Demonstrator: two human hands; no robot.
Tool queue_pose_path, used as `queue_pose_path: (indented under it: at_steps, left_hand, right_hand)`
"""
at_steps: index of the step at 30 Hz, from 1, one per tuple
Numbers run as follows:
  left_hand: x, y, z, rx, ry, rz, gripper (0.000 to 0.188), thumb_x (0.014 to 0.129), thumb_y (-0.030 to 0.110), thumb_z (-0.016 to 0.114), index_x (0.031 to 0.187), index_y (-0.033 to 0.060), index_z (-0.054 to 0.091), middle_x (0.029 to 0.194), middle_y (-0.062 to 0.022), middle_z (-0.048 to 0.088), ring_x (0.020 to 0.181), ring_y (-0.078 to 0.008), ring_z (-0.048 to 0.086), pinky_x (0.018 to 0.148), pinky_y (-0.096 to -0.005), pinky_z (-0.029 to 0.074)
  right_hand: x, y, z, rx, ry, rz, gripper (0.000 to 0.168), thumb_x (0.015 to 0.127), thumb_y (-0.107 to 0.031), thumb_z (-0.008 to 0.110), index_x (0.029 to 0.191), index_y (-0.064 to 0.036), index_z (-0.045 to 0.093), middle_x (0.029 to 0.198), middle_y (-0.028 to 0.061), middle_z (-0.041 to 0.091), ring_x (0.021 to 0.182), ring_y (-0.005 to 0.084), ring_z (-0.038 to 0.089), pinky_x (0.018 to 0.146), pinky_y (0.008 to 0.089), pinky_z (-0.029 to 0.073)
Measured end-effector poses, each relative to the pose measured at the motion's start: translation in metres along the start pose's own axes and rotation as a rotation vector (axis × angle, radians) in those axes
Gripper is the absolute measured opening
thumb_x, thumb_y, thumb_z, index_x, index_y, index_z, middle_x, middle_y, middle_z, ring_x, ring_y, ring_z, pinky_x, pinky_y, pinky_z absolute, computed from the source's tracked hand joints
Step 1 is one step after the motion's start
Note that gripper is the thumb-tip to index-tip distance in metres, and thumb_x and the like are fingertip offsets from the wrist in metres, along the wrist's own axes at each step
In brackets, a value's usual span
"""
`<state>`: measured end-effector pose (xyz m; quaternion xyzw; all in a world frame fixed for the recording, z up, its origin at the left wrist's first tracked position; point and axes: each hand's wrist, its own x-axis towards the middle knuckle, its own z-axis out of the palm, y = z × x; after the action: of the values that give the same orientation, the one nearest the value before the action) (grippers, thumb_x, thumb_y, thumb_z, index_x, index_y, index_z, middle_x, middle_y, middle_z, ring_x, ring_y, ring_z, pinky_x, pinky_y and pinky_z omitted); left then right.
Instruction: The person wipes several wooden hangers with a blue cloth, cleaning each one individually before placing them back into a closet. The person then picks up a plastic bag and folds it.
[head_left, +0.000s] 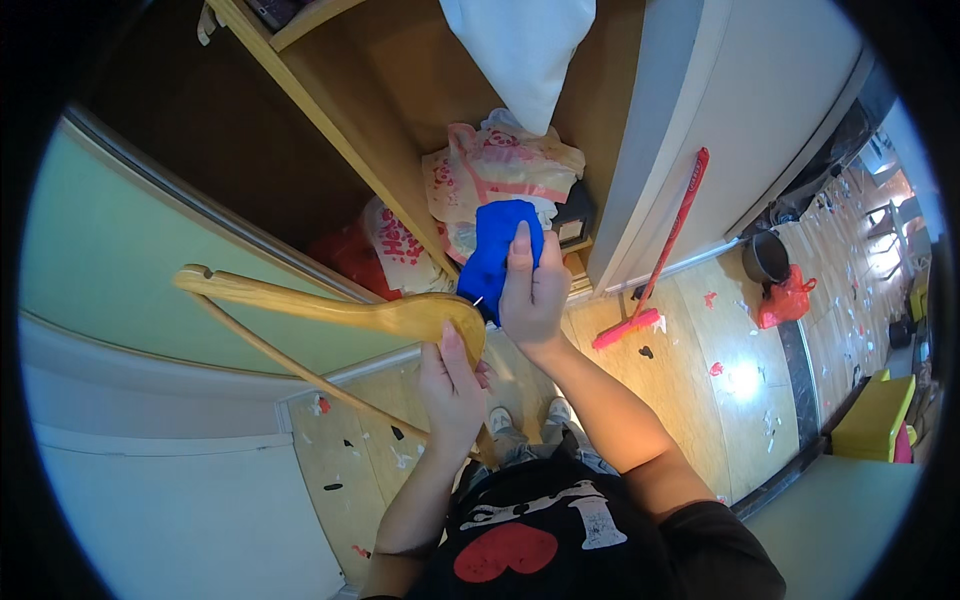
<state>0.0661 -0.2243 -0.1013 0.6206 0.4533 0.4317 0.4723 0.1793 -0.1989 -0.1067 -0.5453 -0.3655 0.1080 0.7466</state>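
My left hand (454, 375) grips a wooden clothes hanger (322, 300) near the middle of its curved top. One arm of the hanger points left, with its thin wooden bar running down to the right below it. In my right hand (534, 292) is a bunched blue cloth (491, 255), pinched under the thumb and held against the hanger's top edge. A bit of thin metal, perhaps the hanger's hook, shows where cloth and wood meet; the rest of it is hidden.
Ahead stands an open wooden wardrobe (337, 142) holding printed plastic bags (510, 165), with white fabric (525, 52) hanging above. A red-handled broom (675, 225) leans at the right. Beyond it are a dark bucket (765, 256) and a red plastic bag (786, 300). Scraps litter the floor.
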Motion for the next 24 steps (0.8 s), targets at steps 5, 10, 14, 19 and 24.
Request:
queue_pose_path:
  at_steps: [5, 10, 14, 19, 24]
  left_hand:
    - [0.008, -0.005, -0.003, 0.027, 0.008, 0.123, 0.035, 0.095, 0.030, 0.031, 0.077, 0.0023, 0.042, 0.058, -0.0042, 0.046, 0.044, -0.0074, 0.045, 0.040, -0.0196, 0.037]
    - [0.019, 0.000, -0.007, 0.051, 0.067, 0.124, 0.035, 0.095, 0.028, 0.030, 0.075, 0.0025, 0.042, 0.057, -0.0009, 0.042, 0.044, -0.0068, 0.041, 0.040, -0.0218, 0.033]
    - [0.028, -0.019, -0.016, 0.191, 0.092, 0.309, 0.034, 0.095, 0.028, 0.030, 0.076, 0.0024, 0.043, 0.054, -0.0016, 0.042, 0.043, -0.0084, 0.041, 0.039, -0.0225, 0.033]
    - [0.021, -0.007, -0.020, -0.006, -0.038, 0.194, 0.032, 0.095, 0.028, 0.030, 0.079, 0.0030, 0.042, 0.056, -0.0014, 0.045, 0.043, -0.0065, 0.043, 0.038, -0.0197, 0.035]
    - [0.025, -0.019, -0.025, 0.034, -0.080, 0.214, 0.031, 0.095, 0.029, 0.027, 0.087, 0.0034, 0.043, 0.060, -0.0011, 0.047, 0.045, -0.0057, 0.043, 0.039, -0.0189, 0.035]
  right_hand:
    - [0.002, -0.001, 0.025, 0.460, 0.123, 0.252, 0.029, 0.095, -0.028, 0.036, 0.083, -0.004, 0.048, 0.070, -0.0026, 0.048, 0.059, 0.0043, 0.040, 0.054, 0.0191, 0.035]
    - [-0.018, -0.021, 0.038, 0.408, 0.016, 0.406, 0.024, 0.093, -0.026, 0.040, 0.085, -0.006, 0.049, 0.072, -0.0056, 0.045, 0.064, 0.0029, 0.037, 0.059, 0.0170, 0.034]
    - [-0.035, -0.023, 0.040, 0.472, -0.079, 0.427, 0.020, 0.091, -0.023, 0.047, 0.090, -0.005, 0.056, 0.074, -0.0059, 0.050, 0.067, 0.0020, 0.041, 0.059, 0.0167, 0.035]
    - [-0.009, -0.022, 0.024, 0.864, -0.313, 0.688, 0.018, 0.085, -0.020, 0.057, 0.095, -0.004, 0.060, 0.078, -0.0033, 0.057, 0.068, 0.0016, 0.048, 0.062, 0.0172, 0.040]
    - [-0.018, -0.019, 0.028, 0.713, -0.307, 0.647, 0.022, 0.086, -0.021, 0.055, 0.098, -0.003, 0.058, 0.084, -0.0013, 0.058, 0.073, 0.0031, 0.048, 0.066, 0.0182, 0.040]
